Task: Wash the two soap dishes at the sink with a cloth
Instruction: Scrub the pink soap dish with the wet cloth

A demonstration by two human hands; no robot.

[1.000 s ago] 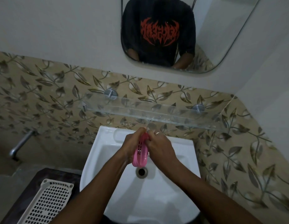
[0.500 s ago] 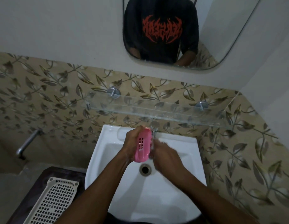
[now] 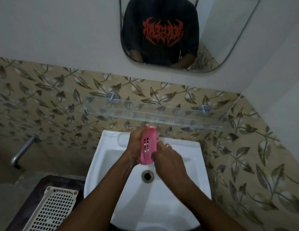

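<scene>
A pink slotted soap dish [image 3: 148, 146] stands on edge over the white sink [image 3: 112, 164], its slotted face toward me. My left hand [image 3: 136, 144] grips its left side and top. My right hand [image 3: 168, 160], with a ring on one finger, presses against its right lower edge, thumb on the dish. No cloth shows; whether one lies under my right fingers I cannot tell. The tap is hidden behind the dish. A second soap dish is not in view.
The drain [image 3: 147, 176] lies just below the hands. A glass shelf [image 3: 162, 115] juts out above the sink. A white perforated basket [image 3: 52, 209] rests on a dark surface at lower left. A metal pipe [image 3: 22, 151] sticks out of the left wall. A mirror [image 3: 212, 30] hangs above.
The pink dish has turned so its slotted face shows more, and my right hand has slid down from its top to its lower right edge.
</scene>
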